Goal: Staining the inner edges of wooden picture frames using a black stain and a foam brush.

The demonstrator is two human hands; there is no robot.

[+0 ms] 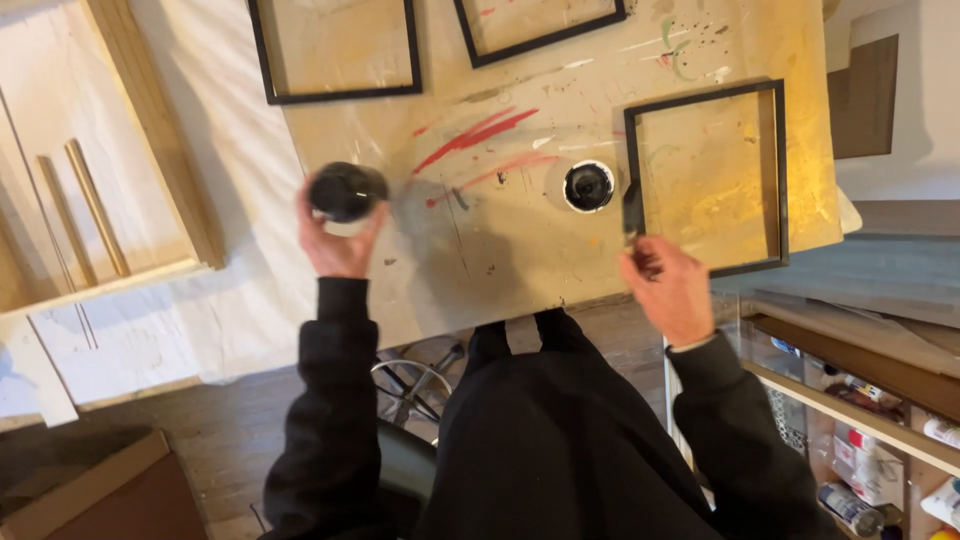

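My left hand (338, 240) grips a round black lid or cap (345, 190) held just off the left edge of the paint-stained wooden board (500, 250). My right hand (668, 285) holds a small brush (632, 210) with a black-loaded head against the left bar of a black picture frame (776, 170) lying on the board. An open white jar of black paint (588, 186) stands between my hands, just left of the brush.
Two more black frames (340, 95) (545, 40) lie at the board's far side. A white sheet (230, 200) covers the surface at left, beside a pale wooden frame (160, 130). Shelves with paint supplies (880, 440) stand at lower right. A stool base (415, 385) shows below.
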